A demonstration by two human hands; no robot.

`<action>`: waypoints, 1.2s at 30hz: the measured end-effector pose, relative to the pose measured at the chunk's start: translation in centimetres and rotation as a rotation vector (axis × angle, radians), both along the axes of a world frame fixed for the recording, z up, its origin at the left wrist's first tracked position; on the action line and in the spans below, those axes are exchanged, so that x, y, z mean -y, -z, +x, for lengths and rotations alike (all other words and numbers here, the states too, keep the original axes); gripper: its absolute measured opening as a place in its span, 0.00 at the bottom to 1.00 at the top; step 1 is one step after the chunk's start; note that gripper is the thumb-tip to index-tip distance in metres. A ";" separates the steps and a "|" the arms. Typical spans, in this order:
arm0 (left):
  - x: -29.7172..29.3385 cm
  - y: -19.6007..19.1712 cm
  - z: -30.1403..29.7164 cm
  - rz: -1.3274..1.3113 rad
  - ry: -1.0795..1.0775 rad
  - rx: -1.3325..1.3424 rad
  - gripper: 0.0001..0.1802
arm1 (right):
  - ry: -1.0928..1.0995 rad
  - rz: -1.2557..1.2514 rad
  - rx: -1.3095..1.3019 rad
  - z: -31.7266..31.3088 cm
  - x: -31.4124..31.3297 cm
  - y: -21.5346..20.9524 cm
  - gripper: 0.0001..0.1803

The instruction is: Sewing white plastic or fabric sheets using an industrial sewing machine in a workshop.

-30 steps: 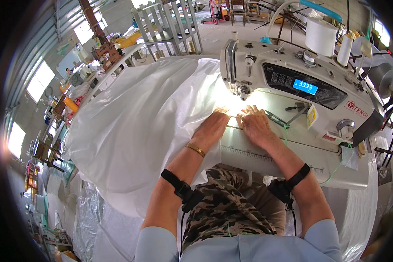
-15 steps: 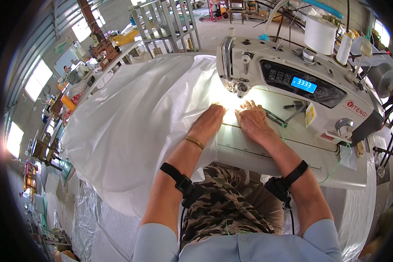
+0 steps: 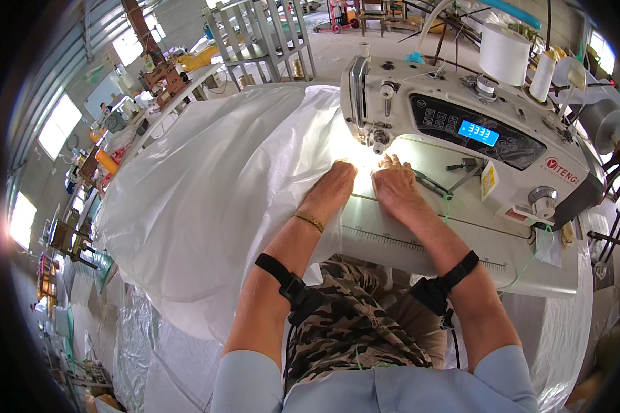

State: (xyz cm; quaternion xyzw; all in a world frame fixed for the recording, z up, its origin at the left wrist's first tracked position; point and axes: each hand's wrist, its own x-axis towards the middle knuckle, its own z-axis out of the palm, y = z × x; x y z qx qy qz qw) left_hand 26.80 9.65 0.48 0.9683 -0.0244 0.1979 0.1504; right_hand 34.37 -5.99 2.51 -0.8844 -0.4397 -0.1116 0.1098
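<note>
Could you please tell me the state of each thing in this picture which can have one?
Sewing machine: work light on; running or stopped, cannot tell
Display: lit blue
White sheet: spread out, wrinkled
Large thread cone: upright
Left hand: palm down, fingertips lost in glare
Right hand: fingers bent, grip unclear
Wristband: worn, left wrist

My left hand (image 3: 332,186) rests at the right edge of a big white sheet (image 3: 200,186) that spreads out in folds to my left. My right hand (image 3: 396,186) sits just beside it, fingers bent, on the pale bed (image 3: 448,230) of the sewing machine (image 3: 386,86). Glare below the machine's head hides what my fingertips pinch or press. A gold-coloured band (image 3: 310,220) circles my left wrist.
</note>
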 end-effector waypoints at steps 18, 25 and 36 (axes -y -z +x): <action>-0.5 -7.7 -5.4 -0.321 0.209 0.067 0.21 | -0.050 0.151 0.109 0.4 1.3 2.7 0.15; -14.5 -7.7 -10.9 0.448 -0.580 0.164 0.32 | -0.046 0.151 0.044 -0.2 2.2 1.7 0.16; -15.6 -2.3 -10.2 -0.054 -0.529 -0.025 0.16 | -0.102 0.186 -0.069 0.0 2.5 1.4 0.18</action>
